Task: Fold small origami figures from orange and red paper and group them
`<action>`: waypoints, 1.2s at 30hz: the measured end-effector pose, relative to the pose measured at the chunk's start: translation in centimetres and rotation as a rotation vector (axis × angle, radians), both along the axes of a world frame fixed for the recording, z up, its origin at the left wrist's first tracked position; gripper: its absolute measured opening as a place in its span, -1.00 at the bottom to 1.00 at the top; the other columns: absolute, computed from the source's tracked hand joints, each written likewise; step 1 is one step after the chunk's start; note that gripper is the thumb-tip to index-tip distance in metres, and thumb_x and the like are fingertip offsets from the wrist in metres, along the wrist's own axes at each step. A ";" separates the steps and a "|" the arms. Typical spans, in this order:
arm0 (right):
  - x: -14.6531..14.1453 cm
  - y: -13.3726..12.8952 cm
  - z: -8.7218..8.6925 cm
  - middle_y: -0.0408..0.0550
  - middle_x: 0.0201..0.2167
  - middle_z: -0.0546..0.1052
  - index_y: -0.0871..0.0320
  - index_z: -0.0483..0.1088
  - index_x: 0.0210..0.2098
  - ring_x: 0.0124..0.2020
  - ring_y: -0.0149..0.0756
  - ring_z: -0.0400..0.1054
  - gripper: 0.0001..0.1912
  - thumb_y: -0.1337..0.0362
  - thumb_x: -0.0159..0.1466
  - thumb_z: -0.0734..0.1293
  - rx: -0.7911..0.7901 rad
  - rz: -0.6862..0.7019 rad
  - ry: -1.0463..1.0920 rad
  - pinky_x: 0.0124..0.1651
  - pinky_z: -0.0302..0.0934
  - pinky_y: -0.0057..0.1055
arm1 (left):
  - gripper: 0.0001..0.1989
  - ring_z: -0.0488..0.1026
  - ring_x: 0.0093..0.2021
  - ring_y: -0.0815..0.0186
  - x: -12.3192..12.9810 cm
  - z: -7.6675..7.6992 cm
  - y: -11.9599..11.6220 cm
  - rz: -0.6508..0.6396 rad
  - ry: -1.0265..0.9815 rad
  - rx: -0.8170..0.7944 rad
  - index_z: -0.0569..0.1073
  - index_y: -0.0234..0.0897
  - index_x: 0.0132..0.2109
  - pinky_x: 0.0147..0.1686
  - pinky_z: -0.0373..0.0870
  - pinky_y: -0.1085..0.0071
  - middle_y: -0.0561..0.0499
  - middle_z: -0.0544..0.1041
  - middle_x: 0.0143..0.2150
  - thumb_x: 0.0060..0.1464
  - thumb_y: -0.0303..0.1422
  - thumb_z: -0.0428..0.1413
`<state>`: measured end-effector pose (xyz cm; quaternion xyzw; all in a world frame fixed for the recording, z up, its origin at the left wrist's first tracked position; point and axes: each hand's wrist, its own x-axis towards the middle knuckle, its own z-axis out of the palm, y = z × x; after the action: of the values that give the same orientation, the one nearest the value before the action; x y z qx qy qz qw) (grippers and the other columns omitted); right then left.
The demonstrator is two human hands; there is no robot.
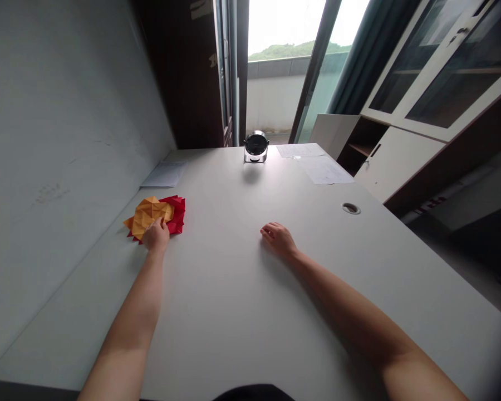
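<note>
At the left of the white table, my left hand (157,234) is closed at the near edge of an orange folded paper piece (147,213), with thumb and finger pinched together. The orange paper is creased all over and has a pointed tip at its left. Beneath it lies a red folded paper piece (178,215) with jagged, pointed edges, partly covered. My right hand (278,238) rests on the tabletop near the middle, its fingers curled in and nothing visible in them.
The white table (217,289) meets a wall on the left. A round black device on a metal stand (255,146) stands at the far edge. White sheets lie at the far left (163,174) and far right (323,169). A cable hole (351,208) sits near the right edge.
</note>
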<state>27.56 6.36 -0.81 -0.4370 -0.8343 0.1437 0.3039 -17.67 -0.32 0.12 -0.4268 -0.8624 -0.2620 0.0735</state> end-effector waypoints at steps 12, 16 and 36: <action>0.1 0.2 -0.3 -0.08 -0.39 0.51 0.10 0.47 -0.38 -0.30 -0.27 0.35 -0.76 0.22 0.37 0.25 0.026 -0.004 -0.001 -0.18 0.18 -0.39 | -0.67 0.48 0.06 0.02 1.6 2.7 -0.5 -0.014 0.043 0.208 0.53 -0.28 0.02 0.07 0.33 0.16 -0.21 0.58 0.02 0.25 -0.38 -0.05; 0.0 0.2 -0.2 -0.08 -0.39 0.52 0.08 0.49 -0.35 -0.31 -0.26 0.37 -0.77 0.20 0.38 0.24 0.022 -0.007 0.037 -0.17 0.22 -0.37 | -0.71 0.49 0.02 0.12 4.8 5.7 -0.2 -0.234 -0.061 0.425 0.52 -0.25 0.01 0.06 0.34 0.26 -0.14 0.59 -0.01 0.27 -0.32 -0.03; -0.5 0.6 0.7 0.15 0.14 0.46 0.00 -0.03 0.37 -0.03 -0.15 0.49 -0.33 -0.16 0.39 0.11 -0.478 0.030 0.826 -0.07 0.42 -0.22 | -0.65 0.49 -0.44 0.29 17.6 0.7 0.1 -0.692 -1.067 0.252 0.49 -0.26 -0.27 -0.46 0.42 0.41 -0.01 0.55 -0.39 0.07 -0.03 0.19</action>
<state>27.07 6.95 -0.10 -0.3889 -0.5933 0.4975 0.4992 -0.10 -0.18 0.78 -0.4791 -0.5558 -0.5458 -0.4045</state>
